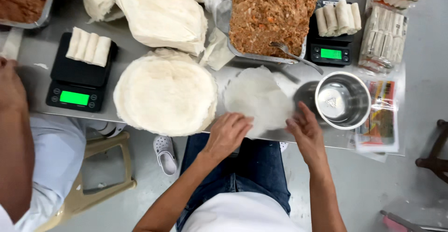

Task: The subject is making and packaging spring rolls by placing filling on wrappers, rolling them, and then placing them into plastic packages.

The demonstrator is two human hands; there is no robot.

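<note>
A single round white wrapper sheet (pixel 255 96) lies flat on the steel table (pixel 37 50) in front of me. My left hand (pixel 227 133) rests on its near left edge, fingers closed over the rim. My right hand (pixel 304 128) touches its near right edge with the fingers spread. To the left sits a thick stack of round wrappers (pixel 165 92). Behind the sheet stands a metal tray of orange-brown minced filling (pixel 270 13) with a fork (pixel 294 55) at its near edge.
A small steel bowl (pixel 343 100) stands right of my right hand. Two black scales with green displays (pixel 77 80) (pixel 332 45) each carry several finished rolls. Packed rolls (pixel 385 38) lie far right. Another person's arm (pixel 14 134) is at left, a stool (pixel 100 171) below.
</note>
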